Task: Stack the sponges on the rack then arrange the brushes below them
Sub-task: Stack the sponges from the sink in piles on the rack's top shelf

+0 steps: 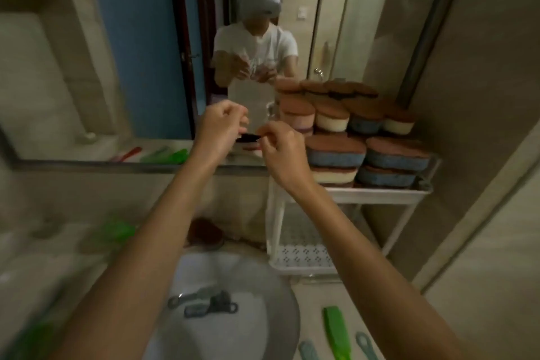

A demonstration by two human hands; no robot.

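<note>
- Left hand [222, 128], right hand [280, 149]: raised before the mirror [140, 67], fingers of both curled and pinching one small dark item [247, 137] between them; what it is cannot be told.
- Sponges [365, 152]: stacked in layers on the top shelf of the white rack [380, 193], far right. One brown sponge [205, 232] lies loose behind the basin [257, 342].
- Brushes: green brush [336, 330] on the worktop, near right; grey brushes [204, 304] in the basin.
- Lower shelf [304, 254]: perforated, nothing seen on it.
- Step in hand, judged: finish with the small item, then carry brushes low to that shelf.
- Clearances: the stack stands close to the top shelf's edge, so pass beneath it. The shelf's front looks open; the wall closes off its right.
</note>
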